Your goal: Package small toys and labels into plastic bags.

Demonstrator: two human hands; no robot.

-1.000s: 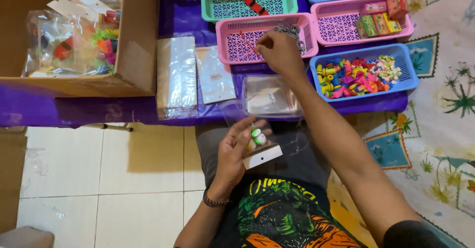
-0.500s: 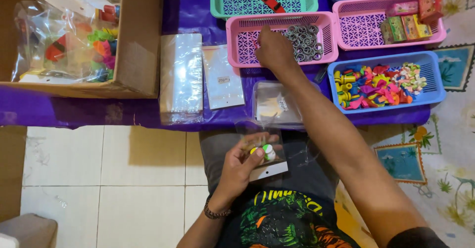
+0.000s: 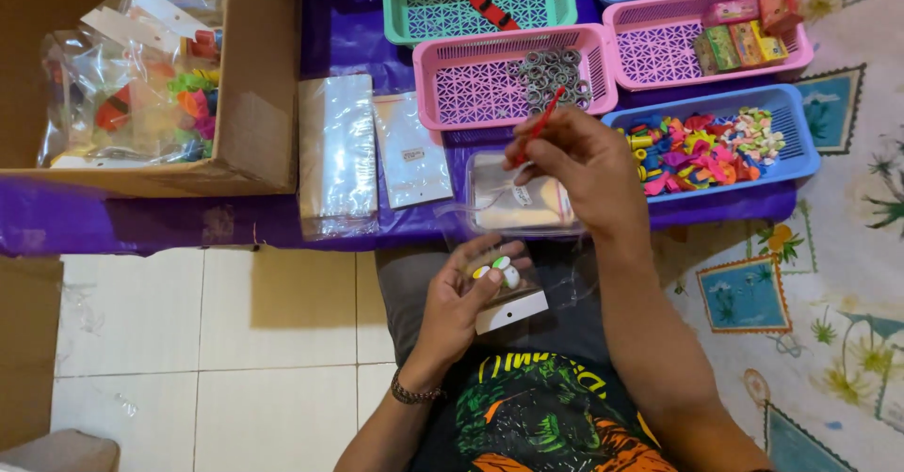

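My left hand (image 3: 463, 295) holds a small clear bag with a white card top (image 3: 509, 309) over my lap; a few small coloured pieces (image 3: 497, 271) rest at its fingertips. My right hand (image 3: 586, 164) is raised above a clear plastic packet (image 3: 513, 201) at the table's front edge and pinches a thin red stick-like piece (image 3: 540, 124). Just behind that hand stands a pink basket (image 3: 471, 81) with a heap of grey rings (image 3: 554, 69).
A blue basket (image 3: 789, 143) of mixed coloured bits sits to the right, a second pink basket (image 3: 659, 53) with small boxes behind it, a green basket (image 3: 443, 1) further back. A cardboard box (image 3: 250, 124) of filled bags stands left, beside stacked clear bags (image 3: 336, 147). The purple cloth (image 3: 122, 218) covers the table.
My right hand has come back from the pink basket of rings toward me, now holding a red piece. My left hand stays low with the small bag.
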